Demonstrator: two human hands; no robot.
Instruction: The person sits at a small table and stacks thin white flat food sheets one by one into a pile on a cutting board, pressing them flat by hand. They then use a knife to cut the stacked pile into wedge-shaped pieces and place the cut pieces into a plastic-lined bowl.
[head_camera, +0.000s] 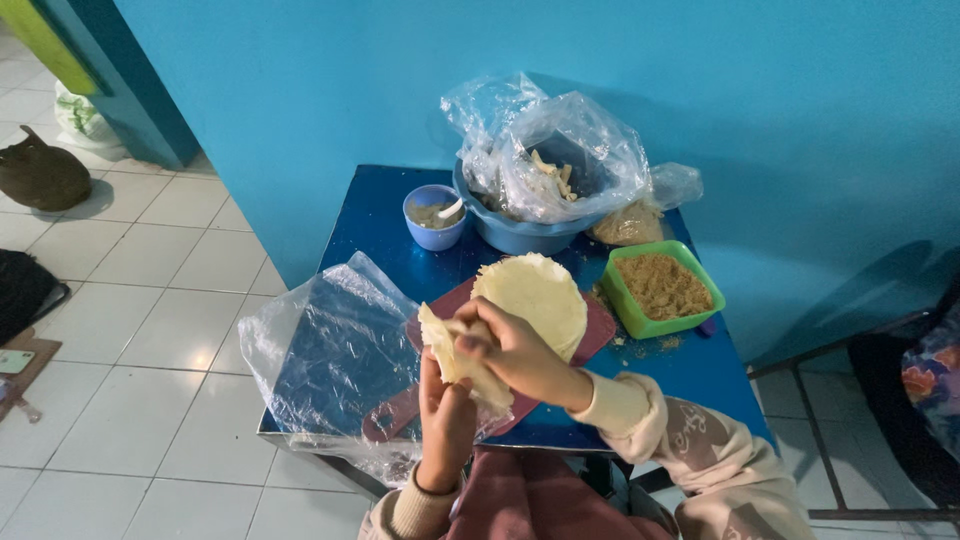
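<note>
Both my hands hold one thin pale dough wrapper (440, 340) above the near edge of a small blue table (370, 215). My left hand (445, 420) supports it from below. My right hand (515, 350) pinches and folds its top edge. Just behind them a stack of round pale wrappers (535, 295) lies on a dark red cutting board (598, 335). A green square tub of brown crumbly filling (662, 287) stands to the right of the stack.
A clear plastic sheet (320, 350) covers the table's left part. At the back stand a small blue cup with a white spoon (436, 215) and a blue bowl holding plastic bags (540, 170). Blue wall behind; tiled floor left; a chair frame right.
</note>
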